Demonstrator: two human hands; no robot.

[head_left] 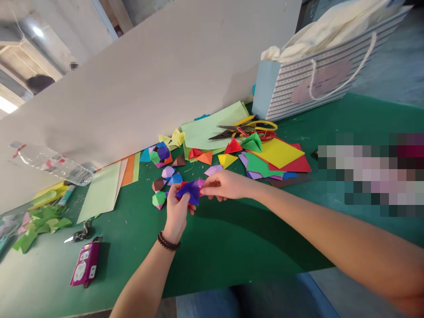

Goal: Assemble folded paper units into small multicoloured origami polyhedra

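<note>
"Left hand (176, 212) pinches the dark-blue folded paper (190, 194), thumb on top, fingers curled beneath; my right hand (221, 184) has its fingertips closed on a pink piece (201, 182) at its edge."

"What worries you?"

"Too much thumb pressure could cave in the blue face, and a slanted tug on the pink piece might tear it. Whether they're joined, I cannot tell from this feed."

"Any room?"

"Plenty: bare green worktop (212, 247) lies between my hands and its near edge. Left is tighter; a careless knuckle could knock the green-and-pink ball (159, 199) just beside that hand."

"Farther out?"

"Loose pieces, like the yellow one (227, 160), could scatter if I reached across. Beyond them, scissors (237, 130) lie over pale green sheets (202, 132), blades pointing left. Striped bag (324, 79) and pale partition (198, 66) bound the back."
</note>
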